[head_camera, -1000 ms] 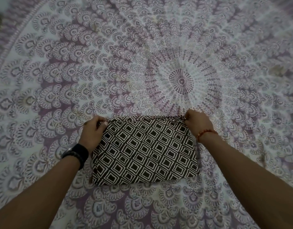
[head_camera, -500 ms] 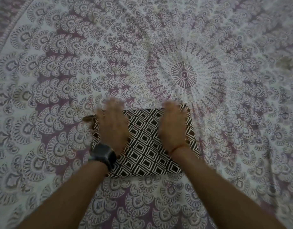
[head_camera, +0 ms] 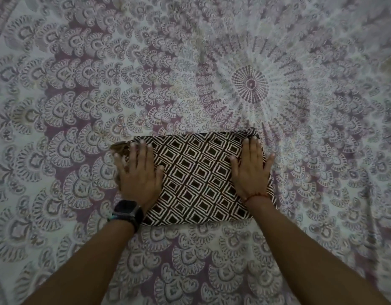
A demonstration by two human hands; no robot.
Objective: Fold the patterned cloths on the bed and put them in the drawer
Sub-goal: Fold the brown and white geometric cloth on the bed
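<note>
In the middle of the frame, a bit low, a folded black and white cloth (head_camera: 199, 179) lies flat on the bed sheet (head_camera: 80, 95). The left hand (head_camera: 138, 172) lies flat on its left end with straight fingers, and the right hand (head_camera: 252, 170) lies flat on its right end, fingers spread. A dark watch (head_camera: 127, 213) is on the left wrist and a red thread (head_camera: 255, 198) on the right.

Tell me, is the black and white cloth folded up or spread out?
Folded: the cloth lies as a small thick rectangle, both hands flat on it.
</note>
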